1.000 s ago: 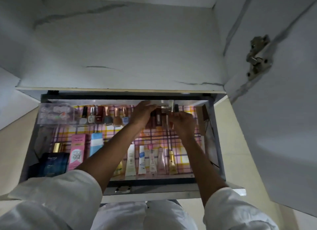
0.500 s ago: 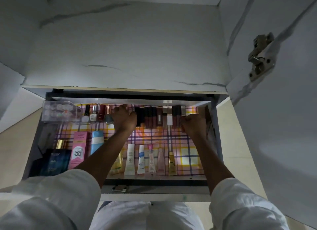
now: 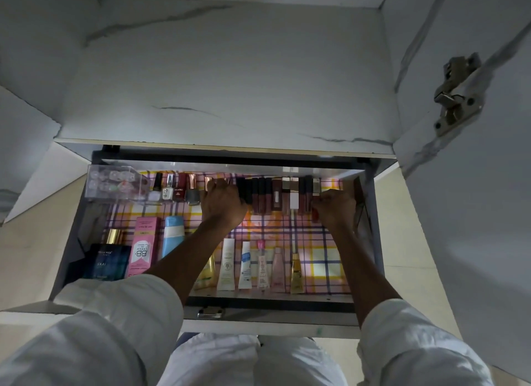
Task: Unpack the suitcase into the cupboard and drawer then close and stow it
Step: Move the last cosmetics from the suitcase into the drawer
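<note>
The open drawer (image 3: pixel 270 299) is lined with pink plaid paper and holds cosmetics. A row of dark lip tubes (image 3: pixel 275 196) stands along its back. My left hand (image 3: pixel 222 203) is curled against the left end of that row, fingers closed. At the right end, my right hand (image 3: pixel 334 209) is curled with its fingertips pinched on a red lip tube (image 3: pixel 315 216). The suitcase is out of view.
Nail polish bottles (image 3: pixel 172 190) and a clear box (image 3: pixel 115 184) stand at the back left. A pink BB cream box (image 3: pixel 143 244), blue tube (image 3: pixel 173 236), dark perfume box (image 3: pixel 106 262) and several small tubes (image 3: pixel 244 265) lie nearer me. The cupboard door (image 3: pixel 474 184) hangs open on the right.
My hands moved apart from the middle of the lip-tube row to its two ends, and the row now stands tighter.
</note>
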